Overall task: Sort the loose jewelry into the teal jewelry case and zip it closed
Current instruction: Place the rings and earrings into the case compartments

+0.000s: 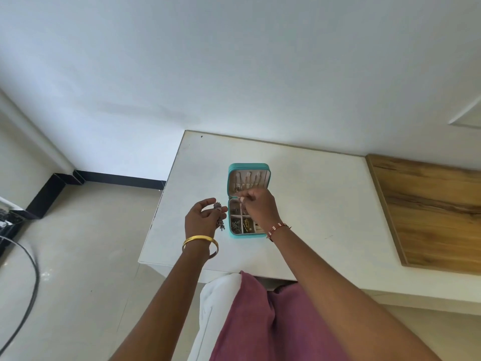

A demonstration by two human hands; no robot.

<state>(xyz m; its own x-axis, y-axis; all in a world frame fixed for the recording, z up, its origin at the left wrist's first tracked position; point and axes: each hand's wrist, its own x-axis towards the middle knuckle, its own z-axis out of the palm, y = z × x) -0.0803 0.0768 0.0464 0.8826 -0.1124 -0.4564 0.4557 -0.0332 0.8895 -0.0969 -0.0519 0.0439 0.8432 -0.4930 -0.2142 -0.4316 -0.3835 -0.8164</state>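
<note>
- White walls and a pale tiled floor surround a white rectangular desk [299, 178]; a wood-grain panel [429, 212] lies to the right of the case.
- An open teal zip-around jewelry case [248, 168] sits at the middle of the desk, its lid laid back away from the person and its tray of small compartments nearer to them.
- Small metal pieces already lie in several compartments; they are too small to tell apart.
- The left hand [201, 221], just left of the case, has its grip closed around a dangling silver-purple jewelry piece [220, 217], part of it hanging below the fingers.
- The right hand [257, 207] is over the case near its hinge, fingertips pinched together on something tiny, perhaps a thin chain or pin; I cannot tell which.
- A gold bangle [200, 242] circles the left wrist, a red thread bracelet [277, 228] the right.
- Such jewelry is likely light, limp and easily tangled or snagged, so a fingertip pinch near the clasp or top would suit it best.
</note>
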